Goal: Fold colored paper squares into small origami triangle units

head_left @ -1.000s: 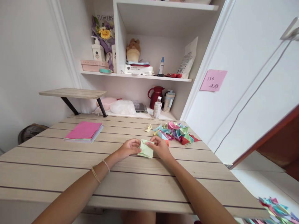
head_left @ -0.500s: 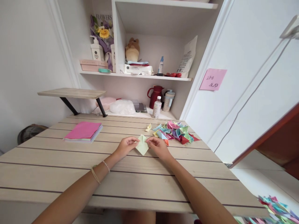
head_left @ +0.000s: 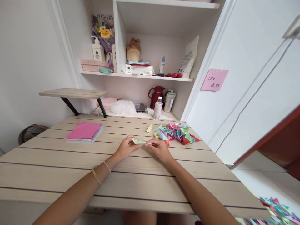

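Observation:
A pale green piece of folded origami paper (head_left: 140, 142) is held between my two hands, seen nearly edge-on just above the table (head_left: 131, 184). My left hand (head_left: 127, 147) pinches its left end, and my right hand (head_left: 159, 148) grips its right end. Beyond my right hand lies a pile of folded paper pieces (head_left: 174, 132) in many colours. One small yellow folded piece (head_left: 149, 128) sits apart, left of that pile. To the left rests a stack of square paper (head_left: 84, 131) with a pink sheet on top.
A small raised shelf (head_left: 72, 92) stands on black legs at the back left. Along the back are a clear bottle (head_left: 157, 107), a red jug (head_left: 156, 96) and a tumbler (head_left: 169, 101). More folded papers (head_left: 277, 209) lie at the lower right, beyond the table edge.
The green paper has turned from a diamond facing me to a thin, nearly edge-on shape. Both hands stay at its ends, in almost the same place.

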The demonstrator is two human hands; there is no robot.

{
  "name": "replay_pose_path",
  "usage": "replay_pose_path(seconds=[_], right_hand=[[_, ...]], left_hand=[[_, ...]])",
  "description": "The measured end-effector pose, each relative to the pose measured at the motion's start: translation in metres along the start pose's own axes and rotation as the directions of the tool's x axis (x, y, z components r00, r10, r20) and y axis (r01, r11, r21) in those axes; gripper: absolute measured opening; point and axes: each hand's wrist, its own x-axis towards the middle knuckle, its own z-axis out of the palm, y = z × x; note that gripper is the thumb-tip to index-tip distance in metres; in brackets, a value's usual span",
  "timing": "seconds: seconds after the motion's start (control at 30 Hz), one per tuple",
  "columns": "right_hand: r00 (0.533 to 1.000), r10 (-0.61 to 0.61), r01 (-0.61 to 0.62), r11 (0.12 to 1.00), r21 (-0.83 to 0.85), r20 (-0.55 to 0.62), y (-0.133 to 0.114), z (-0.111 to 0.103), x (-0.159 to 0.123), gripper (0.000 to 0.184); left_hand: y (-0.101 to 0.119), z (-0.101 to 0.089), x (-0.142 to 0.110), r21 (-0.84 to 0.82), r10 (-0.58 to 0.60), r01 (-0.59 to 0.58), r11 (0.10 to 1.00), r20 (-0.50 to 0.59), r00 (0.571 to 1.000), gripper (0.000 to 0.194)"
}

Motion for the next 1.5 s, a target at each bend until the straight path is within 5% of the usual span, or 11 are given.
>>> replay_pose_path(seconds=[0.27,0.4,0.77,1.1,1.27,1.5], right_hand=[[0.983,0.145,-0.165,0.968,0.187,0.115,-0.003,0.002,-0.001,0.025],[0.953,0.229,-0.279,0.919,0.279,0.201,-0.002,0.003,-0.001,0.035],[0.932,0.239,-0.339,0.841,0.422,0.273,-0.001,0.006,-0.003,0.030],[0.989,0.117,-0.114,0.993,-0.038,0.091,0.000,0.004,-0.004,0.025],[0.999,-0.044,0.044,0.948,-0.315,0.006,-0.007,0.004,-0.006,0.023],[0.998,-0.060,0.041,0.800,-0.598,-0.012,-0.012,0.009,-0.008,0.028]], left_hand=[[-0.004,0.003,-0.005,-0.107,-0.177,0.206,0.973,0.237,0.955,0.021],[-0.009,0.004,-0.005,-0.151,-0.192,0.232,0.961,0.241,0.952,0.025],[-0.002,0.003,-0.003,-0.225,-0.186,0.230,0.947,0.198,0.962,0.030],[0.005,0.004,-0.005,-0.183,-0.117,0.148,0.972,0.168,0.979,0.027],[0.008,0.006,-0.007,-0.024,-0.074,0.080,0.997,0.184,0.980,0.031],[0.010,0.011,-0.011,0.304,0.028,-0.021,0.952,-0.019,0.999,0.028]])
